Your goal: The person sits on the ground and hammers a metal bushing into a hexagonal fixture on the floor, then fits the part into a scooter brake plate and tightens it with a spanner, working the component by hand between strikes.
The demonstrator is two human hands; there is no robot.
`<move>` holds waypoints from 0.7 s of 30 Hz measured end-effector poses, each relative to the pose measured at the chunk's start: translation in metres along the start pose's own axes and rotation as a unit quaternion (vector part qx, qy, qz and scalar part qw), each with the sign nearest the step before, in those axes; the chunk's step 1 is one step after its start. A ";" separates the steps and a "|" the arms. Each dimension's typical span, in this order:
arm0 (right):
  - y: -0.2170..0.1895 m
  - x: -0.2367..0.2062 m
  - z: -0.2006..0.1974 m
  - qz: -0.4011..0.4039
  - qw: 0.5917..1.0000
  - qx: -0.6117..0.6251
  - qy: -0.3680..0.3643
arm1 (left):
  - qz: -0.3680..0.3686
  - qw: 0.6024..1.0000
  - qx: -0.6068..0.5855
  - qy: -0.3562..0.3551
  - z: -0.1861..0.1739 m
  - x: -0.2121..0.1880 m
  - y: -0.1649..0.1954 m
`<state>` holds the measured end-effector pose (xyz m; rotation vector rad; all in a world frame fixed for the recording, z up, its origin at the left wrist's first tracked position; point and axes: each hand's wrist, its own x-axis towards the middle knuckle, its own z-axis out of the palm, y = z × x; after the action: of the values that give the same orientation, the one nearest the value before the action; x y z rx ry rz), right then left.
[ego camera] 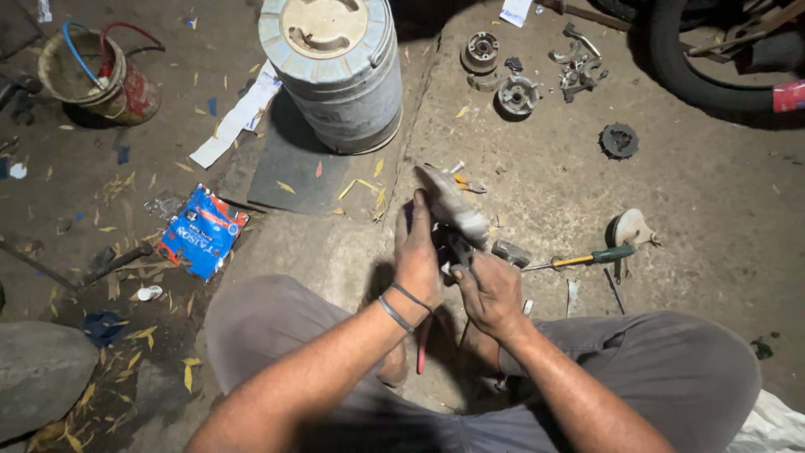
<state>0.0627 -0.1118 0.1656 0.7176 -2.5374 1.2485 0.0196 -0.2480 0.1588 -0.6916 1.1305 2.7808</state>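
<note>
I sit on the ground with my knees apart. My left hand (417,252) grips a greasy grey metal part (453,201) that sticks up and away from me. My right hand (489,289) is closed on a pair of pliers (457,250) whose jaws meet the lower end of that part. A red handle (423,344) hangs down below my hands. Both hands are dirty, and the left wrist wears two thin bands.
A metal drum (335,67) stands ahead. A screwdriver with a green and yellow handle (591,256) lies to the right, near a round metal piece (631,226). Gears and small parts (520,92) lie farther off, by a tyre (696,75). A blue packet (201,231) and a bucket (92,75) are at left.
</note>
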 end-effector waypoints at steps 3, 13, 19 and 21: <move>-0.004 0.007 -0.003 -0.020 0.999 -0.023 -0.015 | -0.083 0.992 -0.090 0.017 -0.011 0.015 -0.021; 0.032 -0.013 0.021 0.351 0.888 0.259 -0.145 | -0.096 0.993 0.054 0.052 -0.029 0.051 -0.031; 0.040 -0.010 -0.008 0.235 0.952 0.111 -0.161 | 0.302 0.847 0.437 0.015 -0.050 0.071 -0.047; 0.037 0.000 -0.027 0.247 0.950 0.052 -0.182 | 0.307 0.843 0.440 -0.024 -0.048 0.068 -0.044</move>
<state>0.0429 -0.0712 0.1578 0.3621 -3.1084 1.5251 -0.0138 -0.2560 0.0712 -0.1446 2.6856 2.1288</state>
